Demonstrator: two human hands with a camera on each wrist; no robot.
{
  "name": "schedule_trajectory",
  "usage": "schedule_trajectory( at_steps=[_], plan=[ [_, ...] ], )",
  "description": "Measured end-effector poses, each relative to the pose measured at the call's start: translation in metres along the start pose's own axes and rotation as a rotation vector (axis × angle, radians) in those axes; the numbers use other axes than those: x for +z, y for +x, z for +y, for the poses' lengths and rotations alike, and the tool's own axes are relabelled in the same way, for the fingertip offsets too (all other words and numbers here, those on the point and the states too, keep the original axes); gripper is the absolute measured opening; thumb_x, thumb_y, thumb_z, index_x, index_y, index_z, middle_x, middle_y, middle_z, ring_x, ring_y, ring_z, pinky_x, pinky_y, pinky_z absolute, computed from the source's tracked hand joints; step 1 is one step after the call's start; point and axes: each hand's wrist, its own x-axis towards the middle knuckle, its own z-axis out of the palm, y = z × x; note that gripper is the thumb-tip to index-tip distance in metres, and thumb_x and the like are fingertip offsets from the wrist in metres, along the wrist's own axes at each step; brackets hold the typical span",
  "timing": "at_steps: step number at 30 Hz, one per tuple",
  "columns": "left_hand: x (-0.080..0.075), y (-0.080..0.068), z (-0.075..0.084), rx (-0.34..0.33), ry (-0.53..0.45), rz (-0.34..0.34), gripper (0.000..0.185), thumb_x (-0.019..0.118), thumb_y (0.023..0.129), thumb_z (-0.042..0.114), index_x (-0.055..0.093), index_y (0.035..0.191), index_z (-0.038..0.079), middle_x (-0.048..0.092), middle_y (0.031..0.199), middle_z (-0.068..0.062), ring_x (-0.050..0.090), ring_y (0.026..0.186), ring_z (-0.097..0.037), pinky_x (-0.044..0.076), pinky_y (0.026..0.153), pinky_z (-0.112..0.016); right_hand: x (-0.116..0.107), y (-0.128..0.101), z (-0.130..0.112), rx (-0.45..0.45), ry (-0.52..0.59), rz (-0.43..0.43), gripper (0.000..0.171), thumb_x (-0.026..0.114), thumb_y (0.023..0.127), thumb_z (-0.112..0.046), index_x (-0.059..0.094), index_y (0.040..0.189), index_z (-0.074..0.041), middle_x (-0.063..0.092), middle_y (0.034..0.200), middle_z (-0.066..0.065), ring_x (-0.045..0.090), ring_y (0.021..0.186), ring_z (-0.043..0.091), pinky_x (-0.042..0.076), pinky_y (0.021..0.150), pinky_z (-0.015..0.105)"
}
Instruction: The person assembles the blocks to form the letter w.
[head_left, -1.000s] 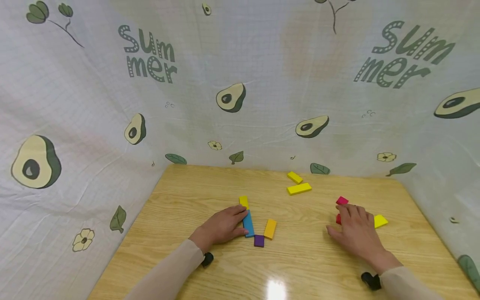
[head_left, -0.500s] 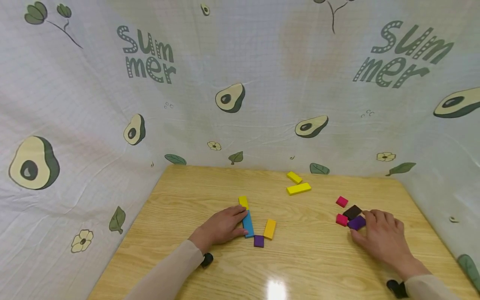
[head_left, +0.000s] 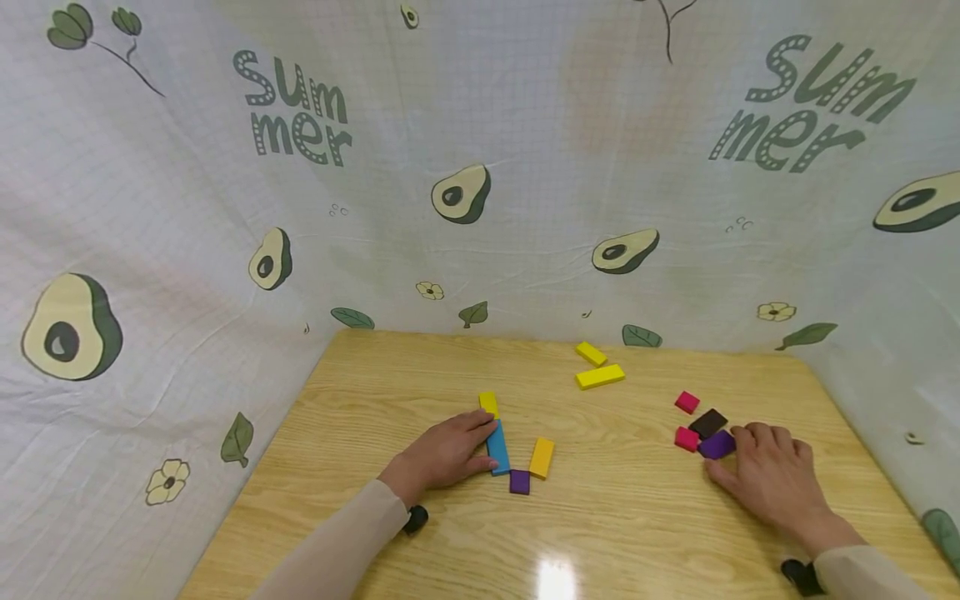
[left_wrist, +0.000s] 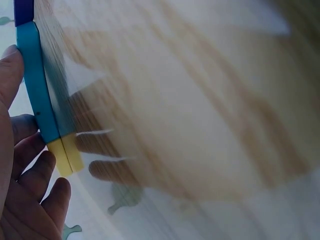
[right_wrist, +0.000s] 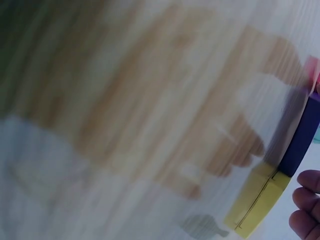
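Observation:
My left hand rests beside a blue block, its thumb and fingertips touching the block's left edge. A yellow block meets the blue one's far end, and a small purple block lies at its near corner. An orange block leans slantwise beside that. On the right, my right hand lies by a purple block, fingers loosely bent. A black block and two pink blocks sit alongside. In the right wrist view a yellow block adjoins the purple one; my hand hides it from the head view.
Two more yellow blocks lie toward the back of the wooden table. A white cloth printed with avocados hangs behind and at both sides of it. The tabletop is glossy and mirrors the hands.
My right hand has moved right and slightly toward me, uncovering the black, purple and pink blocks and covering the yellow one. The left hand has stayed still at the blue block.

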Motion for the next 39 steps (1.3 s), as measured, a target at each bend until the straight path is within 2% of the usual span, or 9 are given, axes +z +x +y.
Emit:
schedule_trajectory(
  at_steps=[8,21,25,35,39],
  plan=[
    [-0.002,0.0,0.001,0.005,0.005,0.003,0.071,0.052,0.108,0.054,0.044,0.161,0.008,0.042,0.167,-0.007,0.043,0.152,-0.024,0.039,0.125,-0.039,-0.001,0.001,0.002,-0.018,-0.022,-0.032,0.067,0.075,0.092,-0.053,0.065,0.115,0.009,0.058,0.119,0.033,0.049,0.11,0.055,0.036,0.084,0.073],
    [-0.002,-0.001,0.0,0.008,-0.002,0.007,0.07,0.053,0.108,0.054,0.045,0.161,0.009,0.043,0.166,-0.007,0.044,0.152,-0.024,0.04,0.125,-0.04,-0.004,0.004,0.003,0.01,0.005,-0.085,0.069,0.07,0.096,-0.054,0.063,0.117,0.011,0.056,0.121,0.035,0.047,0.112,0.056,0.035,0.086,0.074],
    [-0.002,0.0,0.0,0.002,-0.004,-0.001,0.071,0.052,0.108,0.054,0.044,0.161,0.009,0.042,0.167,-0.007,0.043,0.152,-0.024,0.039,0.125,-0.039,-0.002,0.005,0.002,0.014,0.027,-0.066,0.067,0.073,0.094,-0.05,0.06,0.116,0.012,0.055,0.12,0.037,0.045,0.111,0.058,0.034,0.086,0.074],
    [-0.002,0.001,0.0,0.005,-0.006,-0.006,0.071,0.052,0.108,0.055,0.044,0.162,0.009,0.042,0.167,-0.007,0.043,0.153,-0.024,0.039,0.125,-0.04,-0.003,0.01,-0.001,0.012,0.065,0.063,0.067,0.081,0.081,-0.042,0.058,0.115,0.011,0.055,0.112,0.035,0.045,0.104,0.056,0.035,0.082,0.071],
    [-0.001,0.001,0.0,0.004,-0.003,0.001,0.071,0.052,0.108,0.055,0.044,0.161,0.009,0.043,0.166,-0.007,0.044,0.152,-0.024,0.04,0.125,-0.04,-0.008,0.015,-0.008,0.006,0.079,0.069,0.069,0.082,0.081,-0.042,0.057,0.116,0.012,0.054,0.114,0.036,0.045,0.106,0.056,0.035,0.084,0.072]
  ],
)
